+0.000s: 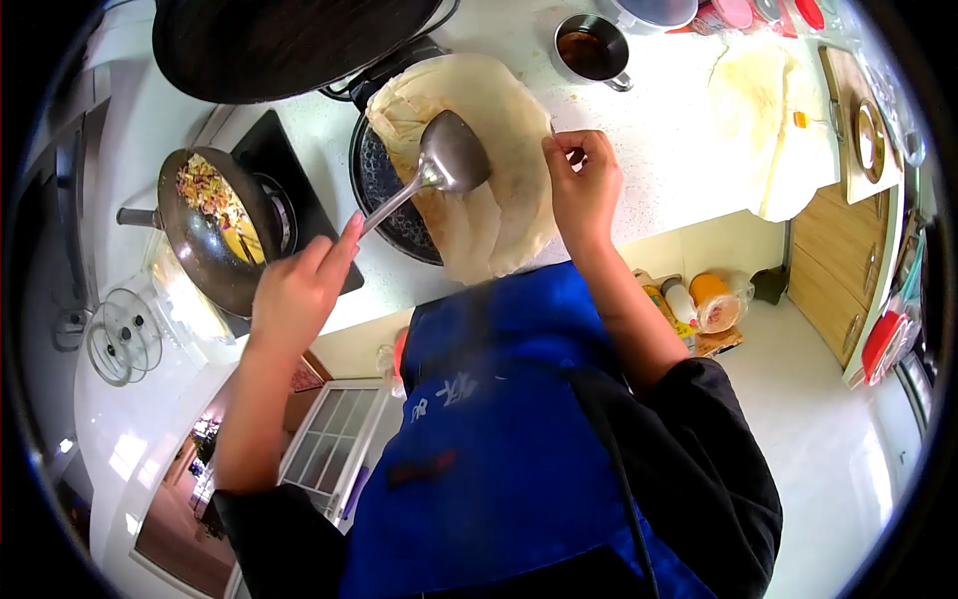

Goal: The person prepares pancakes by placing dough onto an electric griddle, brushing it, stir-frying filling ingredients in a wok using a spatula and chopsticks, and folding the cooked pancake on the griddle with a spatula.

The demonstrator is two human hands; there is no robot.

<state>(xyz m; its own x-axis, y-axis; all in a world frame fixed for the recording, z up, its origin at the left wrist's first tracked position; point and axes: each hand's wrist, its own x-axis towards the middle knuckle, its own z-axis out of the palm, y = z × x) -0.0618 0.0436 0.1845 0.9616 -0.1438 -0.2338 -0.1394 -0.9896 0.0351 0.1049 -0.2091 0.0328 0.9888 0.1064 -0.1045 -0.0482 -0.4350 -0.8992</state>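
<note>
My left hand (304,293) is wrapped round the handle of a metal spatula (454,152). Its broad blade rests over a thin, pale flatbread (519,190). The flatbread lies partly folded and wrinkled on a round black griddle (371,175), overhanging the griddle's right and near sides. At the flatbread's right edge, my right hand (584,185) pinches with thumb and forefinger; the edge seems to be between them.
A wok (205,255) with chopped food stands on a black cooktop (319,215) at left. A large dark pan (289,50) is behind the griddle. A metal cup (591,52) holds brown liquid. More flatbread (768,120) lies at right, beside a wooden board (858,120).
</note>
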